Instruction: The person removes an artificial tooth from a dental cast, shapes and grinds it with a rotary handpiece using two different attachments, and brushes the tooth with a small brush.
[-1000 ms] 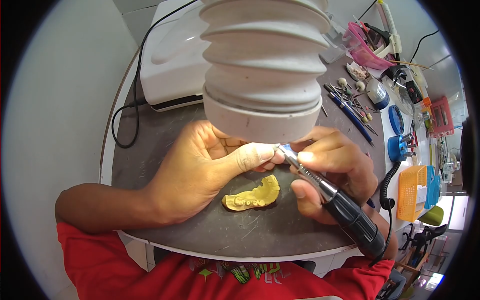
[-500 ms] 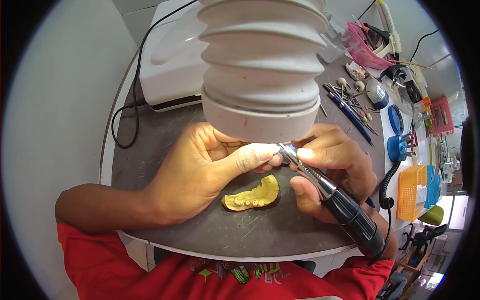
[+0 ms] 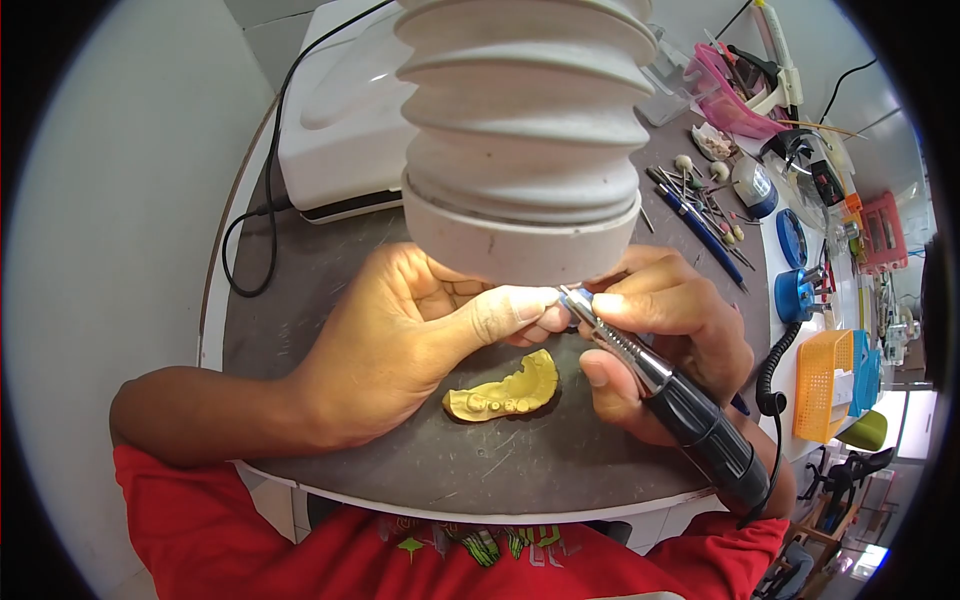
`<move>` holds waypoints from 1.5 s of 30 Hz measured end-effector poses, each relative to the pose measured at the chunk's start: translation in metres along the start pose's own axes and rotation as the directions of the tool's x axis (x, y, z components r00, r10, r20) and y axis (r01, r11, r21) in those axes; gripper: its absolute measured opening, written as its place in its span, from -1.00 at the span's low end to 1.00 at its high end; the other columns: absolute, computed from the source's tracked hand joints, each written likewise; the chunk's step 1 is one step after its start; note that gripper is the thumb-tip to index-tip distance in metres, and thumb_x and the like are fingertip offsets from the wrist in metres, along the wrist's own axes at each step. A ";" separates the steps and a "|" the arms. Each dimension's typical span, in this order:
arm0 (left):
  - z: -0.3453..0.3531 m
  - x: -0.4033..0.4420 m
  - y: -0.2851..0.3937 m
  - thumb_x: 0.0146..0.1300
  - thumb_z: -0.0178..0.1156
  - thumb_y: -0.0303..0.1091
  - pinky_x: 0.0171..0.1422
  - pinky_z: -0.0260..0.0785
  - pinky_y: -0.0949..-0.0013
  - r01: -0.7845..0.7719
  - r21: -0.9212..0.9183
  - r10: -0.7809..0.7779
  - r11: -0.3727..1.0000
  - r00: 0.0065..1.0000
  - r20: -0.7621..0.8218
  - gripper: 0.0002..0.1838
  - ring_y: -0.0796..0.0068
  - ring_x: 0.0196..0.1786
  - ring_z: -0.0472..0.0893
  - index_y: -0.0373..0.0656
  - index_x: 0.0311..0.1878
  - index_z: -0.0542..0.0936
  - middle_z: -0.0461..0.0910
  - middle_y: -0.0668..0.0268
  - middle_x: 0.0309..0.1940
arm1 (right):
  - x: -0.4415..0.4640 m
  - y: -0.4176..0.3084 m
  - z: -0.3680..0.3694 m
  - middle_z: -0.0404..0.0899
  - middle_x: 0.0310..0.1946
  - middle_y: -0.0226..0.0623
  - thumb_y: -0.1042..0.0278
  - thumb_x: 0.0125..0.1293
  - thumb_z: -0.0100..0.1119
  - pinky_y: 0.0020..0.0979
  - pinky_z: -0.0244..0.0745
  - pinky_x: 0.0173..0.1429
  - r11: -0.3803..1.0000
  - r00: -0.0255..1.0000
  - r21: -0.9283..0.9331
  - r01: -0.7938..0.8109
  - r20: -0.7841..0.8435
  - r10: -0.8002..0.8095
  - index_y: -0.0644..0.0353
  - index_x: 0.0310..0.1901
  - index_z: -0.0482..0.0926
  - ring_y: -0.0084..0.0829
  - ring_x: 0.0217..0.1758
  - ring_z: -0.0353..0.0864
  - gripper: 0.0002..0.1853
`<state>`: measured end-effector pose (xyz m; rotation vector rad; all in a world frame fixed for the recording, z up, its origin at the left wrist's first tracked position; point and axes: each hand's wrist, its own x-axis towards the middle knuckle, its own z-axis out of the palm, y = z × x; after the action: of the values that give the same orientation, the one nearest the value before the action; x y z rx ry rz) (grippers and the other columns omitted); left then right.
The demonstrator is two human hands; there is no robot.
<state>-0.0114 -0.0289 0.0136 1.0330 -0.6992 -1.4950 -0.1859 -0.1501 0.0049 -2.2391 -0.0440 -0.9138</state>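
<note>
My left hand (image 3: 425, 345) is closed in a pinch, thumb against fingers, just below the rim of the white ribbed hose; what it pinches is too small to make out. My right hand (image 3: 670, 335) grips a black and silver rotary handpiece (image 3: 698, 425), whose tip meets my left fingertips. Something small and blue (image 3: 585, 298) shows by the tip, between the two hands. On the grey table below them lies a yellow dental model (image 3: 505, 390), curved, with several teeth.
The white ribbed hose (image 3: 525, 130) hangs over the hands. A white machine (image 3: 350, 110) stands at the back left. Burs and a blue pen (image 3: 700, 230) lie at the right, near a pink basket (image 3: 730, 95), a blue device (image 3: 795, 297) and an orange basket (image 3: 822, 385).
The handpiece and my right hand have shifted slightly at my left fingertips. My left hand and the yellow model are almost unmoved.
</note>
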 end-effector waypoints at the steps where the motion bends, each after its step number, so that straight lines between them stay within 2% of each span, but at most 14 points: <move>1: 0.000 0.000 0.000 0.34 0.12 -0.46 0.04 0.40 0.43 0.003 -0.002 -0.003 1.000 1.000 -0.002 -0.71 0.48 -0.11 0.52 -0.40 0.06 0.50 0.56 0.18 -0.14 | 0.000 0.000 -0.001 0.57 -0.31 -0.17 0.48 0.14 0.31 -0.25 0.45 0.01 1.000 1.000 0.000 0.000 0.000 0.000 0.28 -0.10 0.43 -0.24 -0.18 0.56 -0.67; 4: -0.001 0.001 0.000 0.33 0.12 -0.46 0.04 0.41 0.42 -0.038 0.001 0.038 0.999 0.999 0.021 -0.72 0.48 -0.11 0.53 -0.40 0.05 0.51 0.57 0.18 -0.13 | 0.001 -0.003 -0.003 0.57 -0.31 -0.18 0.45 0.15 0.32 -0.26 0.44 0.02 0.999 0.999 -0.015 0.040 0.038 -0.040 0.27 -0.08 0.41 -0.25 -0.18 0.56 -0.66; 6: 0.001 0.000 0.000 0.33 0.12 -0.46 0.05 0.41 0.42 -0.042 -0.001 0.042 0.999 0.999 0.016 -0.73 0.49 -0.11 0.53 -0.39 0.04 0.51 0.57 0.18 -0.13 | -0.001 -0.006 -0.002 0.56 -0.33 -0.19 0.44 0.15 0.32 -0.26 0.44 0.02 0.998 0.998 0.005 -0.066 -0.006 0.066 0.27 -0.09 0.41 -0.26 -0.19 0.56 -0.66; 16: 0.000 0.000 0.000 0.34 0.11 -0.46 0.09 0.42 0.42 -0.034 0.026 0.034 0.999 0.999 0.010 -0.71 0.51 -0.05 0.54 -0.39 0.08 0.49 0.57 0.18 -0.10 | -0.006 -0.004 -0.006 0.51 -0.35 -0.19 0.45 0.21 0.23 -0.32 0.43 0.03 0.999 1.000 0.024 -0.024 0.005 0.024 0.28 -0.08 0.38 -0.31 -0.18 0.55 -0.71; 18: 0.000 0.001 0.000 0.34 0.10 -0.46 0.10 0.42 0.42 -0.036 0.023 0.036 0.999 0.999 0.006 -0.71 0.51 -0.03 0.54 -0.38 0.08 0.49 0.57 0.19 -0.11 | -0.009 -0.002 -0.007 0.48 -0.32 -0.19 0.43 0.26 0.17 -0.34 0.42 0.05 0.991 0.985 0.080 -0.110 -0.124 0.120 0.26 -0.04 0.35 -0.33 -0.14 0.52 -0.71; 19: 0.000 0.000 -0.001 0.35 0.10 -0.45 0.11 0.42 0.42 -0.036 0.020 0.036 0.999 0.999 -0.002 -0.71 0.51 -0.02 0.54 -0.37 0.08 0.48 0.56 0.19 -0.11 | -0.010 0.008 -0.007 0.55 -0.28 0.02 0.61 0.06 0.27 -0.36 0.53 -0.13 0.994 0.981 0.113 0.007 -0.194 0.015 0.42 -0.13 0.42 -0.22 -0.21 0.64 -0.67; 24: 0.000 0.002 -0.002 0.35 0.09 -0.47 0.13 0.41 0.43 -0.052 0.014 0.052 0.999 0.999 0.000 -0.73 0.50 -0.02 0.55 -0.33 0.08 0.49 0.56 0.21 -0.11 | -0.012 0.001 -0.008 0.55 -0.32 -0.03 0.59 0.05 0.31 -0.36 0.56 -0.15 0.996 0.984 0.072 0.044 -0.177 -0.030 0.40 -0.14 0.44 -0.19 -0.20 0.66 -0.67; 26: 0.002 0.002 -0.001 0.34 0.09 -0.49 0.12 0.41 0.43 -0.078 0.014 0.078 0.997 0.997 -0.004 -0.74 0.50 -0.03 0.55 -0.32 0.07 0.49 0.56 0.22 -0.11 | -0.014 -0.009 -0.008 0.45 -0.34 -0.20 0.34 0.29 0.17 -0.33 0.54 -0.11 0.999 0.998 -0.017 0.031 -0.051 -0.032 0.23 -0.02 0.34 -0.27 -0.15 0.59 -0.68; 27: 0.003 0.002 0.000 0.33 0.10 -0.50 0.11 0.41 0.43 -0.080 0.033 0.080 0.996 0.997 -0.013 -0.75 0.50 -0.03 0.55 -0.32 0.06 0.50 0.55 0.22 -0.11 | -0.013 -0.014 -0.010 0.48 -0.35 -0.17 0.36 0.23 0.24 -0.33 0.58 -0.18 1.000 1.000 -0.013 0.023 -0.001 -0.023 0.23 -0.02 0.36 -0.15 -0.13 0.65 -0.65; 28: 0.004 0.002 0.000 0.32 0.11 -0.51 0.10 0.41 0.44 -0.077 0.052 0.078 0.996 0.997 -0.021 -0.76 0.51 -0.03 0.54 -0.31 0.04 0.50 0.55 0.23 -0.11 | -0.011 -0.014 -0.010 0.48 -0.35 -0.17 0.36 0.23 0.24 -0.33 0.58 -0.18 1.000 1.000 -0.010 0.025 -0.008 -0.025 0.23 -0.02 0.36 -0.15 -0.13 0.65 -0.65; 30: 0.001 0.003 -0.003 0.31 0.11 -0.52 0.09 0.41 0.44 -0.090 0.069 0.090 0.994 0.996 0.002 -0.76 0.52 -0.03 0.54 -0.31 0.03 0.50 0.55 0.23 -0.12 | -0.009 -0.015 -0.008 0.51 -0.37 -0.15 0.42 0.17 0.30 -0.25 0.59 -0.09 0.998 0.995 0.019 0.068 0.074 -0.069 0.22 -0.03 0.38 -0.04 -0.06 0.64 -0.62; 31: 0.000 0.003 -0.005 0.30 0.12 -0.53 0.07 0.40 0.45 -0.109 0.077 0.107 0.991 0.994 0.027 -0.77 0.54 -0.03 0.54 -0.31 0.01 0.51 0.55 0.24 -0.13 | -0.009 -0.021 -0.009 0.52 -0.38 -0.13 0.47 0.13 0.33 -0.19 0.59 -0.01 1.000 0.996 0.028 0.009 0.084 -0.011 0.23 -0.04 0.40 0.03 -0.03 0.63 -0.62; 37: 0.004 0.001 -0.007 0.26 0.13 -0.59 0.01 0.44 0.53 -0.226 0.144 0.230 0.963 0.973 -0.009 -0.76 0.59 -0.08 0.56 -0.33 0.00 0.53 0.58 0.24 -0.15 | -0.013 -0.016 -0.004 0.52 -0.34 -0.10 0.48 0.16 0.29 -0.22 0.59 0.00 0.998 0.997 0.060 0.026 0.065 -0.030 0.24 -0.02 0.40 -0.01 -0.01 0.63 -0.63; 45: 0.003 -0.001 -0.007 0.26 0.14 -0.58 0.10 0.44 0.51 -0.241 0.241 0.249 0.940 0.968 -0.004 -0.76 0.57 -0.04 0.57 -0.36 0.00 0.57 0.59 0.21 -0.10 | -0.014 -0.018 -0.002 0.52 -0.33 -0.08 0.54 0.17 0.25 -0.18 0.57 0.03 0.997 0.998 0.077 0.012 0.057 -0.016 0.26 -0.01 0.39 0.02 0.02 0.61 -0.64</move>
<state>-0.0173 -0.0272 0.0087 1.1048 -0.9647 -1.1942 -0.2027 -0.1349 0.0084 -2.1956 -0.1194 -0.8412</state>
